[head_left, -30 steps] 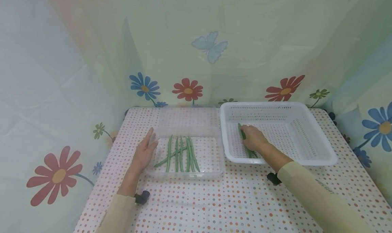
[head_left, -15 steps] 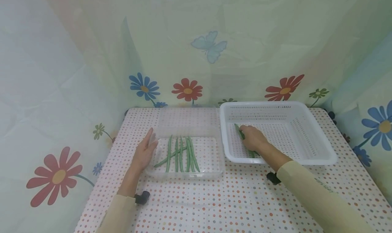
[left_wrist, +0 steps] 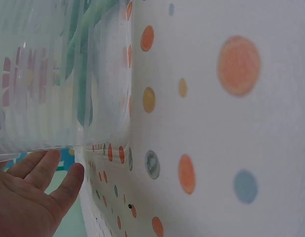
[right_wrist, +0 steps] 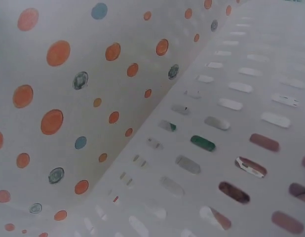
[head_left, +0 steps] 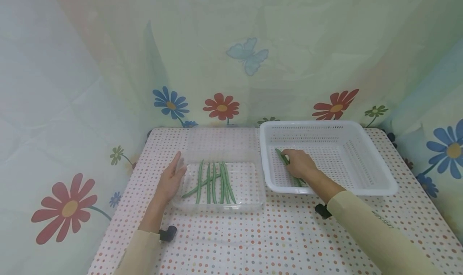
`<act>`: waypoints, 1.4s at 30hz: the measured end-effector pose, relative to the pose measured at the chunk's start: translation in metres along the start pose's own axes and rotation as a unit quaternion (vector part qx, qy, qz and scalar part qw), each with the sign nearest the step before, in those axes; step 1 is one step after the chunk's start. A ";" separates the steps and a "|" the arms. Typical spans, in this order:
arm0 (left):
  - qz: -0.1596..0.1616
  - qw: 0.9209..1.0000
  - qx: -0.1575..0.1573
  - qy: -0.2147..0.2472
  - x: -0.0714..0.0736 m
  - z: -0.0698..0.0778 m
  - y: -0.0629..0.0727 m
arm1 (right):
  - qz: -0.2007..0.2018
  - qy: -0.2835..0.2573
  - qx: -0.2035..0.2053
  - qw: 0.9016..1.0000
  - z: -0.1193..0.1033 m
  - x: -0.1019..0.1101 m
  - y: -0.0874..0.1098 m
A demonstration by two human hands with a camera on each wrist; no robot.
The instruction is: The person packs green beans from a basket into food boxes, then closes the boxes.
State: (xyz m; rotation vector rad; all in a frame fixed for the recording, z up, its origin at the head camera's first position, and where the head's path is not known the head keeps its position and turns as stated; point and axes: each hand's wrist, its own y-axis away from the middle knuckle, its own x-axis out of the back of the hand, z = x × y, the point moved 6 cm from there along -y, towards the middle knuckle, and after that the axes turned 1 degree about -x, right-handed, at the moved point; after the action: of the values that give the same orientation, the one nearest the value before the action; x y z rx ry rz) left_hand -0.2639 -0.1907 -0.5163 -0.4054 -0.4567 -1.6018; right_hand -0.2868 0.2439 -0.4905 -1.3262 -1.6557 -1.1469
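Note:
My left hand (head_left: 171,180) lies along the left side of a clear plastic container (head_left: 221,206), its fingers extended at the wall. In the left wrist view, the fingertips (left_wrist: 73,177) are close under that wall. Several green beans (head_left: 199,182) lie in the container, most lengthwise and one slanting across. Inside a white plastic basket (head_left: 376,162), my right hand (head_left: 299,163) pinches a green bean (head_left: 279,152) whose far end sticks out past the fingers. More bean ends (head_left: 299,182) show below the hand. In the right wrist view, the slotted basket wall (right_wrist: 219,165) covers most of the hand.
The container's clear lid (head_left: 220,140) stretches behind it. Basket and container stand side by side on a dotted tablecloth (head_left: 231,243). A flower-print curtain (head_left: 289,78) closes off the back and sides. Dark wrist cameras (head_left: 168,232) sit on both wrists.
In the basket, the far end of the bean at my right fingers has swung left and slightly nearer. My left hand and the beans in the container have stayed put.

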 end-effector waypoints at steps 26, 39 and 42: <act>0.001 1.000 -0.003 -0.011 0.001 0.000 0.001 | 0.087 -0.098 0.051 0.990 -0.010 0.028 0.007; 0.002 1.000 -0.002 -0.014 0.002 0.002 0.002 | 0.122 -0.180 0.068 0.974 -0.034 0.050 0.012; 0.002 1.000 -0.005 -0.016 0.002 0.003 0.002 | 0.123 -0.194 0.067 0.971 -0.040 0.053 0.015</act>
State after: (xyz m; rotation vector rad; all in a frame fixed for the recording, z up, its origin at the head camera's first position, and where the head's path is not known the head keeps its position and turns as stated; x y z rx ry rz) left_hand -0.2621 -0.1914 -0.5124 -0.4388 -0.4727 -1.5966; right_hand -0.2833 0.2258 -0.4251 -1.6889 -1.7379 -0.6452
